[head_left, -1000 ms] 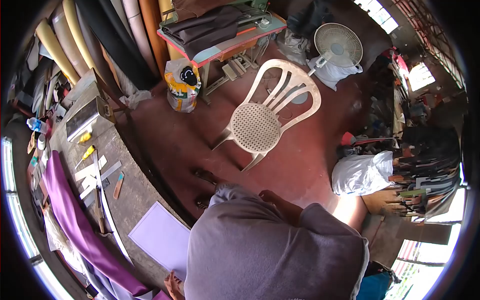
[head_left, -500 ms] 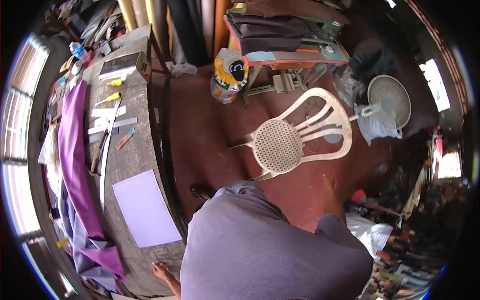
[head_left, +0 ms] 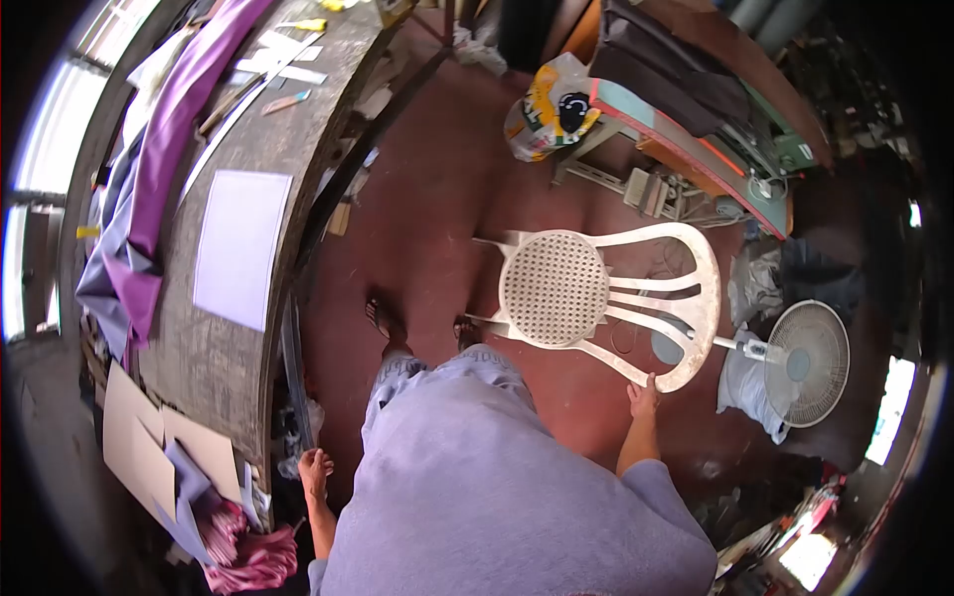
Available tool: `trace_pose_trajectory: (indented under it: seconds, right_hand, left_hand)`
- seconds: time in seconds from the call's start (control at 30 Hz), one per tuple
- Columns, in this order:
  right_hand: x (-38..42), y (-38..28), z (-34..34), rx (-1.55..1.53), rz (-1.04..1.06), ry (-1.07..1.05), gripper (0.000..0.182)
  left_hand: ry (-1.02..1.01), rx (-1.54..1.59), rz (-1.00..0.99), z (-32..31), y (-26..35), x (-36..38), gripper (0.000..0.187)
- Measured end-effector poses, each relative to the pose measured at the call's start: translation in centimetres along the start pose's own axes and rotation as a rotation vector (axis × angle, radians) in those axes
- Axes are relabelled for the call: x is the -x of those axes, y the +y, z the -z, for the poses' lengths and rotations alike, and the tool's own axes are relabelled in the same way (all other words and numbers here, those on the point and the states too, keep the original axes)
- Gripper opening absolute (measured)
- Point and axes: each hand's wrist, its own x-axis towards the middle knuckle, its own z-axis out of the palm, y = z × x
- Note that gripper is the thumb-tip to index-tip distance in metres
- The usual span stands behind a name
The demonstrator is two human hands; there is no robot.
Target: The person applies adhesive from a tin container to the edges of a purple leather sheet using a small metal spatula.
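My right hand (head_left: 644, 394) is at the lower rim of the backrest of a white plastic chair (head_left: 556, 288), with its fingers round the edge. The chair has a perforated round seat and stands on the red floor ahead of me. My left hand (head_left: 316, 471) hangs beside the dark worktable (head_left: 199, 372), near its right edge, with the fingers curled; whether anything is in them is too small to tell. On the worktable lies a pale lilac rectangular sheet (head_left: 241, 250). Purple cloth (head_left: 174, 149) runs along the table's far left side.
A pedestal fan (head_left: 810, 363) stands right of the chair. Behind the chair is a sewing machine table (head_left: 686, 149) with dark cloth on it, and a printed bag (head_left: 552, 109) beside it. Cardboard pieces (head_left: 134, 437) and pink striped cloth (head_left: 253, 556) are at the lower left.
The view has turned and shifted. My right hand has come to the chair's backrest, where before it was apart from it. My left hand has left the tabletop and is now beside the table.
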Motion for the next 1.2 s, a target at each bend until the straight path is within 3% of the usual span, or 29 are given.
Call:
trace_pose_trajectory:
  seconds: [0.17, 0.37, 0.57, 0.83, 0.9, 1.03, 1.2]
  right_hand:
    - [0.1, 1.9, -0.8, 0.060, 0.074, -0.108, 0.054]
    - [-3.3, 3.6, -0.8, -0.056, 0.064, -0.075, 0.046]
    - [2.9, 6.4, -2.6, 0.042, 0.102, -0.143, 0.045]
    - [15.4, 19.0, -4.8, 0.021, 0.109, -0.239, 0.050]
    - [18.7, 21.0, -4.9, -0.021, 0.085, -0.266, 0.051]
    - [20.4, 24.9, -2.6, 0.024, 0.042, -0.129, 0.041]
    - [22.5, 23.6, -6.3, 0.172, 0.007, -0.184, 0.038]
  left_hand:
    - [-0.053, -0.040, 0.085, -1.3, -0.8, 3.5, 0.024]
    - [0.004, -0.154, -0.057, 0.6, 0.8, 4.8, 0.032]
    - [0.025, -0.203, -0.233, 5.4, 3.6, 1.3, 0.030]
    - [-0.035, -0.346, -0.627, 7.5, 14.6, -5.3, 0.028]
    - [-0.059, -0.340, -0.668, 6.9, 17.0, -6.3, 0.029]
    - [-0.114, -0.357, -0.666, 6.6, 19.9, -8.1, 0.029]
    - [-0.103, -0.232, -0.613, 7.2, 19.6, -9.8, 0.029]
